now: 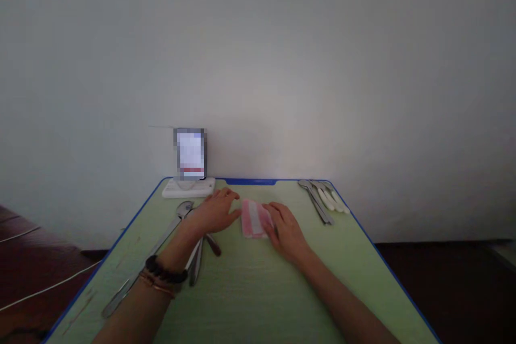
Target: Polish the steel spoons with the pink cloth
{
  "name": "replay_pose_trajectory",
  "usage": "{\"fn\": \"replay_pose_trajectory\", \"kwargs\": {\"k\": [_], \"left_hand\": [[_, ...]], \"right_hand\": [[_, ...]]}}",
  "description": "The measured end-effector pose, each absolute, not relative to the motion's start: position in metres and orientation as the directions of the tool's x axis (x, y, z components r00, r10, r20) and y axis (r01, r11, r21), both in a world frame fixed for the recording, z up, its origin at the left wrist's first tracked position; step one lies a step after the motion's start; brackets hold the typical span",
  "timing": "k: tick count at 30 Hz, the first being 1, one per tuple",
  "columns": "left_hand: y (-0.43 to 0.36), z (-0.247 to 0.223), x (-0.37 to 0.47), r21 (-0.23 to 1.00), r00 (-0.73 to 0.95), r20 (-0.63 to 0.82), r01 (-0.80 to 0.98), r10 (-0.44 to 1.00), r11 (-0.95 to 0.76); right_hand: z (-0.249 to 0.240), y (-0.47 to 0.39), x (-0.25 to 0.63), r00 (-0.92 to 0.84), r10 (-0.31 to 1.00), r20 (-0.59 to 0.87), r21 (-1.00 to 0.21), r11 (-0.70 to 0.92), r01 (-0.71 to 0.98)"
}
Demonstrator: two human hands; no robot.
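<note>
A pink and white striped cloth lies folded at the middle of the green table. My right hand has its fingers on the cloth's right edge, the thumb toward the near corner. Just left of the cloth, my left hand is held with fingers apart and nothing in it. Under and beside my left forearm lie a long metal spoon or ladle and several other utensils, one with a dark brown handle; the forearm partly hides them.
At the back right lie metal spoons and several white-handled utensils. A lit screen stands at the back left by a white keyboard-like base. The wall rises behind the table's blue edge.
</note>
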State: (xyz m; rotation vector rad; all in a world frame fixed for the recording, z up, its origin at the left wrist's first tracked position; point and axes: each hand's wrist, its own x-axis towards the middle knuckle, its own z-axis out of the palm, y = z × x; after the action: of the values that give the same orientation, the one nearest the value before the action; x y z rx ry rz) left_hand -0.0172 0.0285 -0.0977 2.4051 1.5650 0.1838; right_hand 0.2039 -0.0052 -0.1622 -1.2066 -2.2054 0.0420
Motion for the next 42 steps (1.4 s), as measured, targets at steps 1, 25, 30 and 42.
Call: {"fn": "replay_pose_trajectory", "kwargs": {"k": [1, 25, 30, 42], "left_hand": [[0.028, -0.094, -0.032, 0.255, 0.352, -0.079, 0.912, 0.933, -0.322], [0.05, -0.114, -0.122, 0.17, 0.056, -0.37, 0.985, 0.927, 0.009], [0.049, -0.11, -0.116, 0.163, 0.072, -0.354, 0.987, 0.933, -0.014], [0.05, -0.101, -0.126, 0.204, 0.094, -0.384, 0.979, 0.919, -0.015]], "right_hand": [[-0.162, -0.004, 0.194, -0.414, 0.771, 0.484, -0.313, 0.594, 0.741], [-0.171, 0.023, 0.157, -0.427, 0.817, 0.388, -0.358, 0.56, 0.747], [-0.172, 0.023, 0.158, -0.434, 0.809, 0.397, -0.335, 0.568, 0.752], [-0.172, 0.024, 0.16, -0.442, 0.809, 0.386, -0.368, 0.575, 0.731]]}}
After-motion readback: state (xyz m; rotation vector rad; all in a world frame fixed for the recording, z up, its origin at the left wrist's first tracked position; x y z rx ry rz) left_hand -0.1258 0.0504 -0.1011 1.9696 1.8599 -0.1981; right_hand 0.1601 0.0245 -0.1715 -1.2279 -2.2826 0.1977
